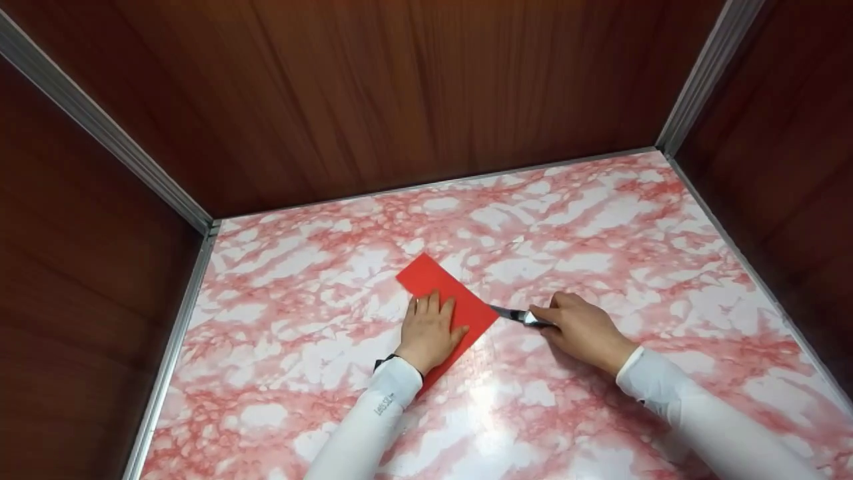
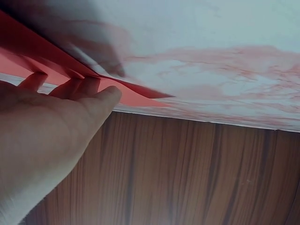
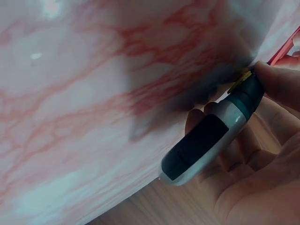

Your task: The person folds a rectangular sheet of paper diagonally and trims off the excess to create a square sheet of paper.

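Note:
A red sheet of paper (image 1: 470,308) lies slantwise on the table, and in the left wrist view its layers (image 2: 136,96) stand slightly apart at one end, like a fold. My left hand (image 1: 428,330) rests on the paper with its fingers spread; the left wrist view shows the fingertips (image 2: 108,93) against it. In my right hand (image 1: 586,328) I grip a knife (image 1: 535,319) with a grey and black handle (image 3: 201,143). Its dark blade (image 1: 504,312) points left and meets the paper's right corner. Whether the blade lies between the layers I cannot tell.
The table (image 1: 280,360) has a red and white marbled top. Brown wood-grain panels (image 1: 400,100) stand along its back and both sides, joined by metal corner posts (image 1: 706,73). A light glare lies on the tabletop near the paper.

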`<state>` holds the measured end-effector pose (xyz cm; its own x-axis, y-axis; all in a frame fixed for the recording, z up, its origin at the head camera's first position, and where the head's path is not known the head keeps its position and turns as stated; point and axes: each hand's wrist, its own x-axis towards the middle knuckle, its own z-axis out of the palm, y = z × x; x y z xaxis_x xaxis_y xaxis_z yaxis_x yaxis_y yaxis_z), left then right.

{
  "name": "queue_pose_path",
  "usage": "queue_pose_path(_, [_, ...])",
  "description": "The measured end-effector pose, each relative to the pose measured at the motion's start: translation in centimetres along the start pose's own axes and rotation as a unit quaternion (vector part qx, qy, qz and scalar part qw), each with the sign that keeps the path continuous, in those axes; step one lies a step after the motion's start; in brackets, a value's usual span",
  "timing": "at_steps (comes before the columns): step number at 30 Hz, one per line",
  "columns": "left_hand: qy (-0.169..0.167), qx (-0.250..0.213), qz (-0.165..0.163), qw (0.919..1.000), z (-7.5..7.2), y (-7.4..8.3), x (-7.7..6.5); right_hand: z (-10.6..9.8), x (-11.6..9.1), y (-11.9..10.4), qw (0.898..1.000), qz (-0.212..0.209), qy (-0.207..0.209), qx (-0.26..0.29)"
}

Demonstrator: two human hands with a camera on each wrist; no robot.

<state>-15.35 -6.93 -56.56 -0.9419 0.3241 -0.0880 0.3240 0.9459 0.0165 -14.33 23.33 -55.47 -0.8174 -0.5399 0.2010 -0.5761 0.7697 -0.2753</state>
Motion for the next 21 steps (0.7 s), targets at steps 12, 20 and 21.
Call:
queue_pose_path(12, [-0.023, 0.025, 0.000, 0.9994, 0.2, 0.1, 0.0, 0.0, 0.7, -0.2, 0.999, 0.036, -0.029, 0.014])
queue_pose_path(20, [-0.024, 0.026, -0.001, 0.9994, 0.1, 0.1, 0.1, 0.4, 1.9, -0.4, 0.999, 0.031, -0.032, 0.022])
queue_pose_path(21, [-0.024, 0.026, -0.001, 0.9994, 0.1, 0.1, 0.1, 0.5, 2.1, -0.4, 0.999, 0.030, -0.032, 0.022])
